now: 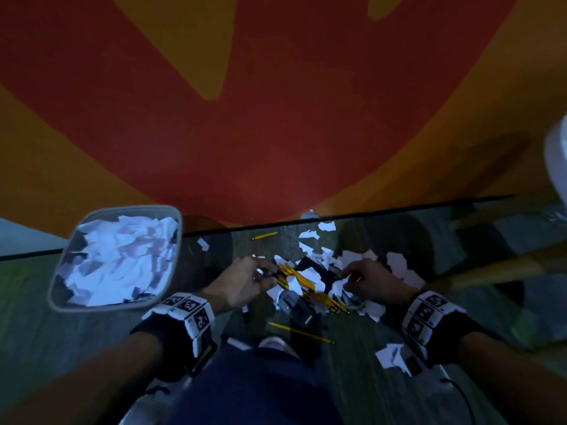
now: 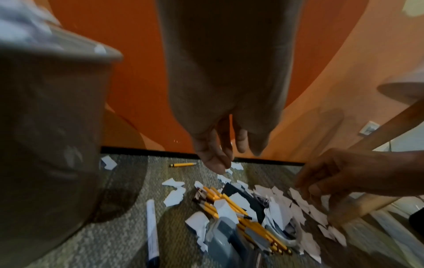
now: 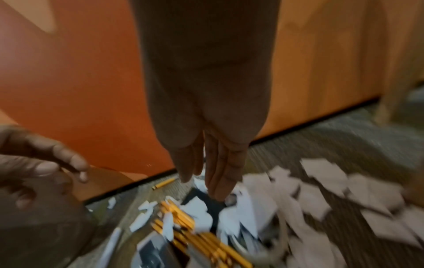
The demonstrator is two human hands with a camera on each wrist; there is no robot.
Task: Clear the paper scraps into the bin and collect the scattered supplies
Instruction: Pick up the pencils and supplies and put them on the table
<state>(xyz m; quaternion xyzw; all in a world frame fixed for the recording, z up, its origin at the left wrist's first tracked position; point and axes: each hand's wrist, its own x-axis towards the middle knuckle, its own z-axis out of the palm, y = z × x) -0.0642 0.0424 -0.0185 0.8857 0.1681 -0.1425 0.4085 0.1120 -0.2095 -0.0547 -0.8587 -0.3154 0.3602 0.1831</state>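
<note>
White paper scraps lie scattered on the carpet around a heap of yellow pencils, which also show in the left wrist view. My left hand hovers at the left end of the pencils with loosely bent fingers that hold nothing I can see. My right hand reaches over the scraps at the right of the heap, its fingers straight and pointing down. The grey bin, full of crumpled paper, stands at my left. A white marker lies left of the heap.
A grey stapler-like object sits in the heap. Single pencils lie near the baseboard and near my foot. More scraps lie under my right wrist. A wooden chair leg slants at the right. The orange wall is close ahead.
</note>
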